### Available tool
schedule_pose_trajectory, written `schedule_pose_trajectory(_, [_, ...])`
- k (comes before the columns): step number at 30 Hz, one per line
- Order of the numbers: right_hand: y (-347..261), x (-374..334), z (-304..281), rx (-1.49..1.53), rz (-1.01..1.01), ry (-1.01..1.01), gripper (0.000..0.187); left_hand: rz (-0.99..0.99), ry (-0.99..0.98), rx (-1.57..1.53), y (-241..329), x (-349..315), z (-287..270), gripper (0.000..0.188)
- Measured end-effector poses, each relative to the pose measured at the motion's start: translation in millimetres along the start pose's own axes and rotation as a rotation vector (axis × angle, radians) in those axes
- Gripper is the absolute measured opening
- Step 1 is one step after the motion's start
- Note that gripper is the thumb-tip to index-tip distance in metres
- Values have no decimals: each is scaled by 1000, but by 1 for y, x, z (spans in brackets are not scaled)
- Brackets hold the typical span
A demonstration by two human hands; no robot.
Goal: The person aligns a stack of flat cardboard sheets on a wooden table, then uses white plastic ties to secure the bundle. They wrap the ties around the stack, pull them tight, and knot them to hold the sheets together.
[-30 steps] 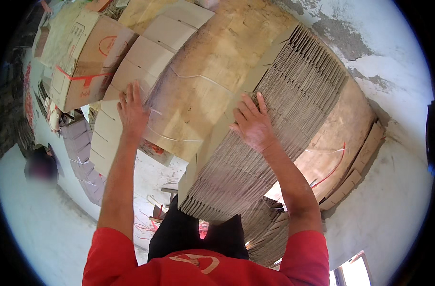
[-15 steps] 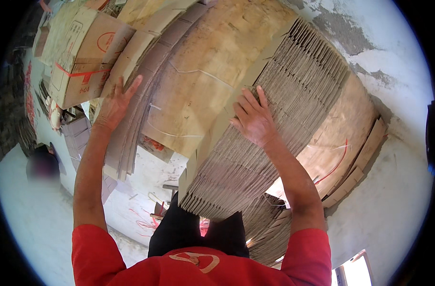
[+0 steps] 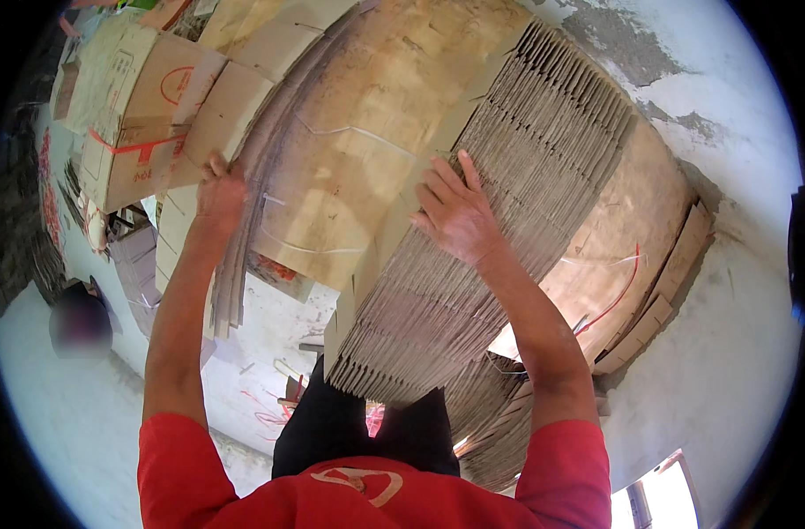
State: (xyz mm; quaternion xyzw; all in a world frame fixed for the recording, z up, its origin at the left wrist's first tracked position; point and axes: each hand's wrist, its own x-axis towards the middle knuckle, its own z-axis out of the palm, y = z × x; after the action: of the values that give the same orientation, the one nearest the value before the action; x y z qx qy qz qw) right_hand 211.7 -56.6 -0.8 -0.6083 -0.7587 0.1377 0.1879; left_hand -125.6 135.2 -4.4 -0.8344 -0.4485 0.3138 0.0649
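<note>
A long row of flattened cardboard boxes (image 3: 508, 194), packed tightly on edge, runs from the upper right down to my legs. My right hand (image 3: 460, 212) lies on its left side near a pale cardboard face, fingers spread and gripping nothing. To the left, a pile of flat cardboard sheets (image 3: 244, 220) slopes along the edge of the wooden board. My left hand (image 3: 220, 196) is closed at the pile's upper edge, its fingers curled on a flat cardboard sheet (image 3: 177, 231); the fingertips are partly hidden.
A wooden board (image 3: 350, 159) with white straps lies between the two stacks. A printed carton (image 3: 147, 115) with red tape stands at the upper left. More cardboard (image 3: 641, 335) leans by the wall (image 3: 720, 353) on the right. Red strapping scraps (image 3: 261, 410) lie on the floor.
My left hand has gone from spread fingers to curled ones at the pile's edge. A pale sheet there now shows further left and lower. My right hand still rests on the row.
</note>
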Motion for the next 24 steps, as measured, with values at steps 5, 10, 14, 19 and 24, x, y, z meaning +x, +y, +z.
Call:
schedule_pose_trajectory(5, [2,-1,0,0,6,-4,38,83,62,-103,-21,-9,-16,54])
schedule_pose_trajectory(10, [-2,3,-1,16,1,-30,36,-87,44,-166,-50,-27,-46,53])
schedule_pose_trajectory(14, [3,-4,0,-19,-4,-2,36,-42,353,-237,-31,-77,-123,55])
schedule_pose_trajectory(19, [5,-4,-2,26,2,-31,33,137,256,-636,42,-115,-167,47])
schedule_pose_trajectory(24, [3,1,-5,12,-5,-53,34,216,57,-742,130,-72,-142,50])
